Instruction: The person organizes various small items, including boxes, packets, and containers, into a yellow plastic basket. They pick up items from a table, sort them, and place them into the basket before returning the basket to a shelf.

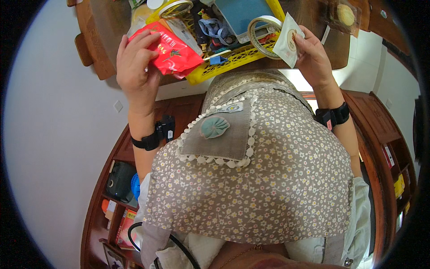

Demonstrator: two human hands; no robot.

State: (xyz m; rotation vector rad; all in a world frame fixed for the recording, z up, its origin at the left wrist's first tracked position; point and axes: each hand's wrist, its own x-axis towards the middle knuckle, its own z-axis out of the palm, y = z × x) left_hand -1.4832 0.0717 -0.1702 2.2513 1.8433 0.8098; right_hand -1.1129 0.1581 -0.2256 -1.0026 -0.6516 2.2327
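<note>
My left hand [139, 64] holds a shiny red plastic packet [176, 50] with printing on it, over the left end of a yellow plastic basket [218, 72]. Between the thumb and fingers of my right hand [310, 53] is a small white sachet [288, 42], held upright past the basket's right end. A roll of tape [253, 37] stands on edge beside the sachet. In the basket lie a blue-topped device like a kitchen scale [243, 16], a blue checked ribbon [215, 28] and several small items. Another tape roll [174, 9] rests at its far left corner.
The basket stands on a dark wooden table [339, 57]. At the right, a clear plastic package [346, 16] holds a round pale item. A wooden chair or stool part [84, 50] juts out at the left. Wooden shelves [116, 218] with assorted things are behind me.
</note>
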